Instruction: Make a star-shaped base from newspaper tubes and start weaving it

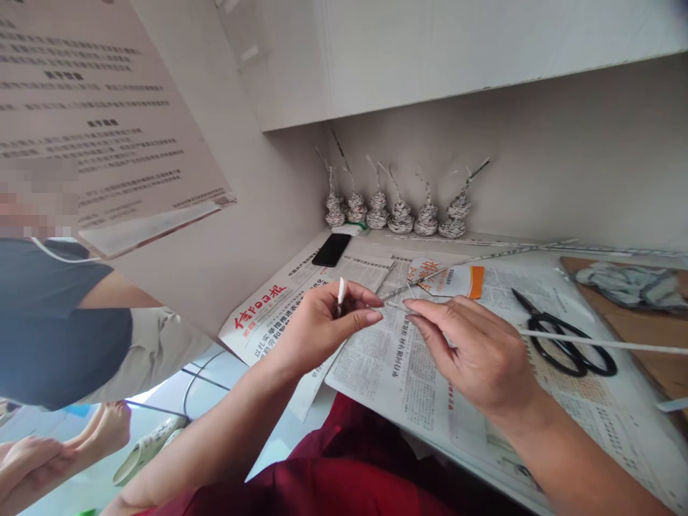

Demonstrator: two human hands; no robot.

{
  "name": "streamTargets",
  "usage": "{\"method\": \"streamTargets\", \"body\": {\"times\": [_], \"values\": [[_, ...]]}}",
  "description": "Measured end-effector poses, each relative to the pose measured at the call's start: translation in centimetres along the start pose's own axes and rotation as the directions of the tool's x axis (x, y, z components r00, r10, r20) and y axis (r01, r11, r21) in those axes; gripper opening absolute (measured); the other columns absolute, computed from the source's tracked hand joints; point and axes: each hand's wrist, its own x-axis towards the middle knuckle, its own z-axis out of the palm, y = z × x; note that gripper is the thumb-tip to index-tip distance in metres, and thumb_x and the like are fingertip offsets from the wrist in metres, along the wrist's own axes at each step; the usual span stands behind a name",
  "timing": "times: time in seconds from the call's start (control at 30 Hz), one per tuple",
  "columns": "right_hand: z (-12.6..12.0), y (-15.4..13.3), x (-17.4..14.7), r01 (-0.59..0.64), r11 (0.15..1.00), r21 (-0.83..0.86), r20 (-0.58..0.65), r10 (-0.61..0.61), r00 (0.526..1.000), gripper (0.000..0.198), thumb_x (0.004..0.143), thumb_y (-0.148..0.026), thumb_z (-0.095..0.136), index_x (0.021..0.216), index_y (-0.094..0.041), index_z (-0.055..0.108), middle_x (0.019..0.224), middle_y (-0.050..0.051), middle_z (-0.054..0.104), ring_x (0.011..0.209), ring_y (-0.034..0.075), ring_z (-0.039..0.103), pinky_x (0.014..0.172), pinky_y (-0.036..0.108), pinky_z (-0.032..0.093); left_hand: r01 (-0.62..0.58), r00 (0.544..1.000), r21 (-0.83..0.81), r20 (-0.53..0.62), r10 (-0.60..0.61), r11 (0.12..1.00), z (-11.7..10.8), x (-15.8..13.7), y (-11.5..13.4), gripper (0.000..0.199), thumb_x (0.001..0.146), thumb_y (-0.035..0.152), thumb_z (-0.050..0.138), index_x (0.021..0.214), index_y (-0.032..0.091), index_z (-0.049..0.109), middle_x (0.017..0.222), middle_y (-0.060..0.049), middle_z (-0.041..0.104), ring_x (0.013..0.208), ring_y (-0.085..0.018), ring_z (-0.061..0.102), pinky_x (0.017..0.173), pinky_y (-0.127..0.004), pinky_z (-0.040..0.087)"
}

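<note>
1. Pinching a rolled newspaper strip (505, 254) between thumb and fingers of left hand (322, 319) and right hand (484, 351), toward the desk's (430, 438) near edge.
2. Facing six woven-paper gourds (400, 221) along the back edge.
3. Holding both hands left of black-handled scissors (539, 316).

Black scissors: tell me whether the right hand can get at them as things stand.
Probably yes: the scissors lie near the right hand, though a white rod crosses their handles and that hand pinches a thin strip.

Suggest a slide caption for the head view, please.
Left hand and right hand hold thin paper strips over newspaper, with six woven gourd shapes behind.
</note>
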Motion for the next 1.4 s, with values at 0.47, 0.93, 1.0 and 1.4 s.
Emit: {"method": "streamTargets", "body": {"times": [0.47,0.93,1.0,1.4], "values": [[0.2,-2.9,0.7,-0.02,0.993,0.114,-0.061,0.027,0.998,0.03,0.087,-0.008,0.066,0.115,-0.019,0.067,0.086,0.003,0.074,0.073,0.015,0.066,0.07,0.03,0.053,-0.016,0.977,-0.486,-0.194,-0.09,0.874,2.9,-1.7,0.4,0.039,0.064,0.035,0.088,0.083,0.015,0.059,0.064,0.006,0.052,0.052,-0.003,0.039,0.048,-0.018,0.028],[0.6,-6.6,2.2,0.077,0.996,-0.038,-0.076,-0.08,0.994,0.036,0.086,-0.004,0.067,0.119,-0.017,0.066,0.089,0.003,0.077,0.072,0.014,0.069,0.072,0.027,0.053,-0.014,0.978,-0.62,-0.173,-0.119,0.784,1.4,-4.0,0.3,0.034,0.067,0.032,0.087,0.08,0.014,0.061,0.063,-0.001,0.064,0.049,-0.004,0.044,0.044,-0.017,0.023],[0.7,-7.4,2.3,0.071,0.995,-0.069,-0.082,-0.076,0.994,0.035,0.086,-0.005,0.068,0.118,-0.016,0.066,0.089,0.003,0.078,0.072,0.013,0.071,0.072,0.026,0.053,-0.011,0.978,-0.645,-0.166,-0.125,0.764,1.2,-4.3,0.2,0.034,0.067,0.033,0.086,0.08,0.014,0.061,0.063,-0.001,0.066,0.046,-0.003,0.041,0.043,-0.018,0.021],[1.1,-10.8,3.6,-0.238,0.968,0.077,0.012,0.237,0.971,0.019,0.088,-0.014,0.066,0.105,-0.022,0.071,0.093,0.002,0.077,0.078,0.015,0.072,0.074,0.025,0.057,0.04,0.981,-0.743,-0.097,-0.166,0.668,-0.2,-5.0,-1.0,0.033,0.067,0.03,0.086,0.079,0.016,0.059,0.063,0.0,0.065,0.051,-0.005,0.049,0.042,-0.017,0.019]]}}
